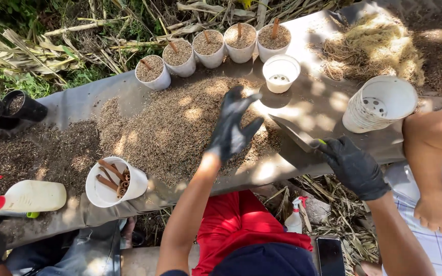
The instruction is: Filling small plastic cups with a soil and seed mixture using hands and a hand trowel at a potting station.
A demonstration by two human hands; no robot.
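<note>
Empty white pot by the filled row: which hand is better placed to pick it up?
Left, probably. The left hand, open in its black glove, hovers over the husk pile just below the empty white pot. The right hand sits farther off, gripping a trowel.

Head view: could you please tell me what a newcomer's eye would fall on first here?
Two black-gloved hands at centre: the left hand spread over a heap of husks, the right hand gripping a dark trowel. Along the far edge of the grey sheet runs a curved row of filled white pots, each with a stick in it. Near left, a tipped cup holds brown sticks.
</note>
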